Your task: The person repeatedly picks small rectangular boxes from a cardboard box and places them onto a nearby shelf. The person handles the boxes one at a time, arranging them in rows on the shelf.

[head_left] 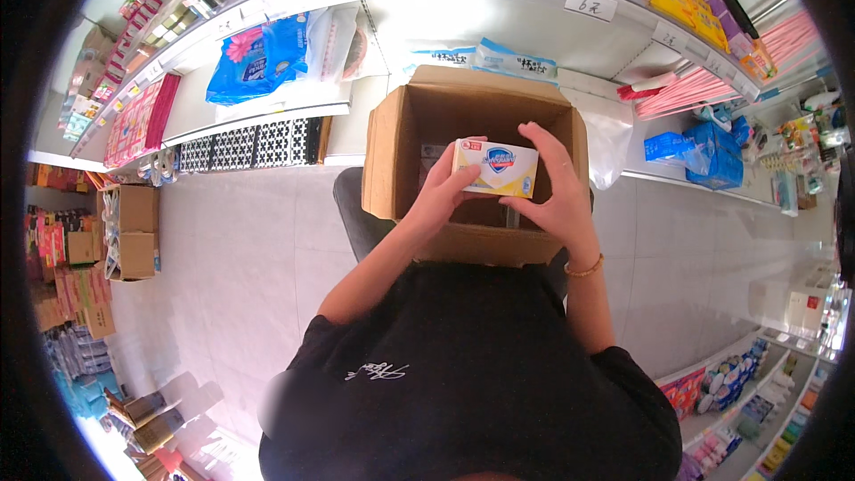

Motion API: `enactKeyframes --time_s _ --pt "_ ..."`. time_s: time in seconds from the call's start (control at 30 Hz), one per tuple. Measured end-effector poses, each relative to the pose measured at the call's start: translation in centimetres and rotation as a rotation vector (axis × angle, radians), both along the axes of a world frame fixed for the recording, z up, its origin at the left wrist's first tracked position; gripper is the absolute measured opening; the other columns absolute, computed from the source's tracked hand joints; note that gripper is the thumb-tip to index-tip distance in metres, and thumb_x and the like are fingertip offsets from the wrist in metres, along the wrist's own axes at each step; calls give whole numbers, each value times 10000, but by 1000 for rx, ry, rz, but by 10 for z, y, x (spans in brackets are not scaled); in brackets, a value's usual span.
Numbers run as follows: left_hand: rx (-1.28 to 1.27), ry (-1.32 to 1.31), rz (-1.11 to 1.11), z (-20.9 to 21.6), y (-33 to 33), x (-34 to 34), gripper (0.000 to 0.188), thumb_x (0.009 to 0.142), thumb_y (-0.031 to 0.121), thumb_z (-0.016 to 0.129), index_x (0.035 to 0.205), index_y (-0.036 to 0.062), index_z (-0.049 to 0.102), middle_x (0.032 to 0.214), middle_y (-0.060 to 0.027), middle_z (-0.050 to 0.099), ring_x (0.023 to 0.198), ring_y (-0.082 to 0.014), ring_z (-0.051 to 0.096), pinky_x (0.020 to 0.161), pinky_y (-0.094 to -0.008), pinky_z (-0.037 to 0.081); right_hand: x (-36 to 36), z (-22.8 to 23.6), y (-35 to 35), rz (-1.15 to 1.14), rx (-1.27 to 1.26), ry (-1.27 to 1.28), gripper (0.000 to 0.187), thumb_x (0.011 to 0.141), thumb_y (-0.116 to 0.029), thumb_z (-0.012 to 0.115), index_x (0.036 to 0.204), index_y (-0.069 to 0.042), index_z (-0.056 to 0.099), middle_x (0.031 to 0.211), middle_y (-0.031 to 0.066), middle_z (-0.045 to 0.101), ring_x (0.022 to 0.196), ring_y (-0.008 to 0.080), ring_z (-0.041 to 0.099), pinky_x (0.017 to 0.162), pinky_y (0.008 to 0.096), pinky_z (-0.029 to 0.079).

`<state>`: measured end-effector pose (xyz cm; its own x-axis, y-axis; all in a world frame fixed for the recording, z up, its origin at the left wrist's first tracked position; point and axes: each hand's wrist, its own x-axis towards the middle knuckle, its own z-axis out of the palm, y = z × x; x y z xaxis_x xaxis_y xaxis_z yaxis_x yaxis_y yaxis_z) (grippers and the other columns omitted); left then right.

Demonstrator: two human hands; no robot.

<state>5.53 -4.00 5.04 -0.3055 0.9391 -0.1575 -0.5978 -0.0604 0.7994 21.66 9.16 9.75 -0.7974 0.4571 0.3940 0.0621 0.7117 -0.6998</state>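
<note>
Your left fingers [462, 180] close on one end of a smooth, oblong white-and-yellow box [499, 171] held over an open, matte-brown cardboard carton [383, 160]; your right fingers [548, 144] arch wide around its other end, contact unclear, above pale, smooth floor tiles [240, 240].

A textured, gold-coloured bracelet [584, 267] sits just behind the right grip [563, 185]; farther back is a black short-sleeved shirt [481, 352] with slanting white script [385, 372].
</note>
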Motion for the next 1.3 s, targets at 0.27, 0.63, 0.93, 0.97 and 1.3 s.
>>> enactKeyframes --time_s 0.27,0.63,0.93,0.97,1.3 --pt "153 176 47 -4 -14 -14 649 1031 153 539 1582 82 204 1399 -129 506 1291 -235 527 1038 -385 476 -35 31 12 159 335 -105 675 687 -70 787 1333 -98 589 1325 91 606 1278 290 551 1166 502 354" --pt "-187 1537 -64 -42 -35 8 399 967 300 619 1277 56 554 1042 -184 710 937 -403 676 802 -505 547 -170 163 105 66 386 366 702 785 -113 834 1427 -79 553 1394 143 590 1261 266 573 1072 370 447" --pt "-238 1456 -72 -37 -37 -8 338 970 259 601 1230 47 570 1010 -189 701 928 -410 670 792 -511 542 -306 174 158 109 333 73 712 823 -272 807 1449 -88 522 1401 186 578 1280 333 552 1076 414 462" --pt "-232 1464 -70 -38 -37 -7 327 971 256 598 1221 47 574 1000 -189 700 921 -406 670 790 -511 541 -311 171 161 105 349 51 712 824 -274 806 1449 -88 522 1407 186 574 1289 334 545 1081 414 458" --pt "-118 1506 1 -47 -37 -8 210 957 215 593 1064 37 619 913 -164 662 861 -370 669 748 -483 546 -314 160 153 210 219 -203 478 998 -286 627 1464 -209 552 1129 90 673 730 163 562 753 343 495"
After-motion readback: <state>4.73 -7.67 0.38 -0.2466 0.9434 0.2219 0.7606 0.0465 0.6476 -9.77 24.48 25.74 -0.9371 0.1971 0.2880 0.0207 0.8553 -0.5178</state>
